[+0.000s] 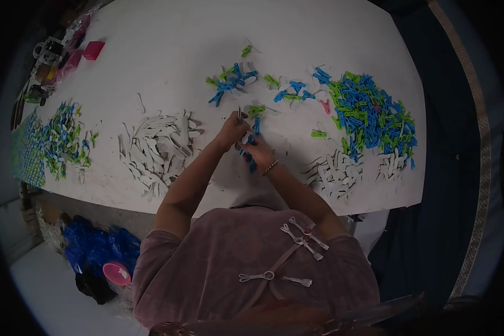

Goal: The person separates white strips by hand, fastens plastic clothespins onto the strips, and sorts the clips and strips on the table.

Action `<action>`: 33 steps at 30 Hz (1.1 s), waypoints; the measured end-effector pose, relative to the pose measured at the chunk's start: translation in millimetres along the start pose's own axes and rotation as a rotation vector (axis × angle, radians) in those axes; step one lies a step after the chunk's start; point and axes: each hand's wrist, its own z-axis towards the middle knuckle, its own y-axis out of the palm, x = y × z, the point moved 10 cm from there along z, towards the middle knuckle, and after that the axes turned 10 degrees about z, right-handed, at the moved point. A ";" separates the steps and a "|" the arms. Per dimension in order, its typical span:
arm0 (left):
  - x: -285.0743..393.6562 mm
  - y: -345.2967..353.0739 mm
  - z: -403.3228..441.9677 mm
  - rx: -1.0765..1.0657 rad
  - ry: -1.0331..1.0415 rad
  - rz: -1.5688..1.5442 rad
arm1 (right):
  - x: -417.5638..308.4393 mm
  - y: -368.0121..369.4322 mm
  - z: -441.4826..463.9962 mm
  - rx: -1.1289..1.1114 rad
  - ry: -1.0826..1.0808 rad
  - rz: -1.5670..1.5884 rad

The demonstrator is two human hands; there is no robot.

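My left hand [232, 132] is closed in a pinch around a small thin piece at its fingertips, too small and dim to name. Close beside it, my right hand [260, 150] is closed on several blue clothespins [252, 166], some poking out below and above the fingers. A green clothespin [256, 110] lies just beyond the fingertips. Farther out is a small cluster of blue and green clothespins [229, 81] mixed with white pieces. White strips [157, 148] are heaped to the left of my left forearm.
At right lies a large heap of blue and green clothespins [372, 115], with more white strips [339, 173] nearer me. Another clothespin pile [67, 140] is at far left. A pink box [93, 50] sits at the back left. Blue plastic bags [101, 243] are below the white table [168, 50].
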 end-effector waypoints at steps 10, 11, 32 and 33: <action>63.9 8.5 35.3 -0.289 0.078 0.057 | -5.6 -14.9 -32.1 -0.091 -0.015 -0.093; 72.0 22.9 29.4 -0.377 0.126 -0.019 | -16.5 -19.6 -32.7 -0.062 -0.033 0.112; 100.7 65.6 53.8 -0.095 0.626 1.015 | -11.7 -47.7 -35.3 -0.128 0.019 0.192; 82.9 70.5 64.3 -0.086 0.564 1.163 | -12.8 -62.4 -33.7 -0.037 -0.025 0.188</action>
